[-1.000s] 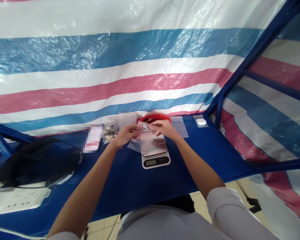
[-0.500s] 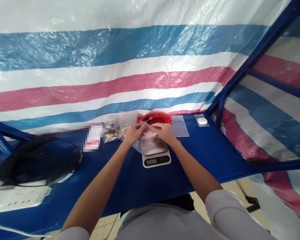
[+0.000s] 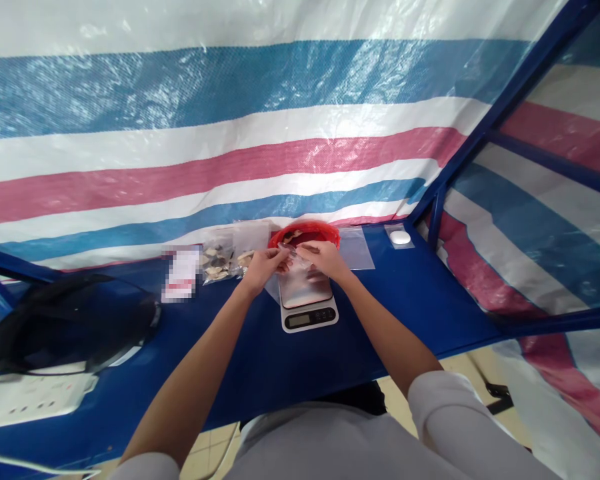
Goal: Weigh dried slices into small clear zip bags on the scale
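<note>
Both hands meet above the back of a kitchen scale (image 3: 306, 297) with a shiny plate and a dark display. My left hand (image 3: 267, 268) is closed on one side of a clear plastic bag (image 3: 293, 256). From the other side my right hand (image 3: 324, 259) pinches the same bag at its upper edge. The bag's lower part is hard to make out against the plate. Just behind the hands stands a red basket (image 3: 330, 230) with some pale and brown pieces in it. Left of my left hand lie clear bags of dried slices (image 3: 217, 264).
A flat clear bag (image 3: 357, 250) lies right of the basket, and a white oval object (image 3: 400, 237) sits farther right. At left are a blurred white-and-red packet (image 3: 181, 277), a black mesh item (image 3: 75, 320) and a power strip (image 3: 35, 400). Striped sheeting backs the blue table (image 3: 405, 307).
The view has shifted slightly, so everything sits a little higher and to the left. Both hands still hold the bag above the scale; the fingers have moved only slightly.
</note>
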{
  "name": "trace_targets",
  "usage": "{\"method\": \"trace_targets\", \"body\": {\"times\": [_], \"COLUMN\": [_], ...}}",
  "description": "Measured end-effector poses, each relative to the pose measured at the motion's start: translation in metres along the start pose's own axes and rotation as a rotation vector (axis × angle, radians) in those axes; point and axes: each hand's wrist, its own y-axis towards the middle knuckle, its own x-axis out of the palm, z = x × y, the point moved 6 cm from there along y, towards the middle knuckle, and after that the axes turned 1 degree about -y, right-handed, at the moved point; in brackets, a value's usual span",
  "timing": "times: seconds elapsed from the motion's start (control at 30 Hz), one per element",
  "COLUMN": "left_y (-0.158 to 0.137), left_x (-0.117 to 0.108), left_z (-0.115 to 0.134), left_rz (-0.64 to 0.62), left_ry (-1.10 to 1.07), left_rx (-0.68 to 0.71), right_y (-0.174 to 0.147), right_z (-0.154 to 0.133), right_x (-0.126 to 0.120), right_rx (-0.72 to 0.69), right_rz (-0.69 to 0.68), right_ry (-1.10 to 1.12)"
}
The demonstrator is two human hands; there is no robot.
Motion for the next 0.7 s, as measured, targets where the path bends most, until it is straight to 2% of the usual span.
{"method": "trace_targets", "body": {"times": [0.13, 0.3, 0.43, 0.57, 0.7], "left_y": [-0.002, -0.005, -0.007, -0.009, -0.014], "left_x": [0.003, 0.004, -0.004, -0.014, -0.014], "left_z": [0.006, 0.011, 0.015, 0.027, 0.033], "left_rz": [-0.06, -0.122, -0.054, 0.034, 0.093], "left_ry": [0.077, 0.203, 0.448, 0.794, 0.89], "left_rx": [0.038, 0.078, 0.1, 0.197, 0.31], "right_y": [0.01, 0.011, 0.009, 0.008, 0.006], "right_z": [-0.001, 0.004, 0.009, 0.005, -0.002], "right_x": [0.001, 0.001, -0.005, -0.018, -0.018], "right_rx": [-0.018, 0.06, 0.146, 0.134, 0.094], "right_rz": [-0.097, -0.155, -0.125, -0.017, -0.005], "right_ry": [-0.042, -0.086, -0.085, -0.208, -0.244]}}
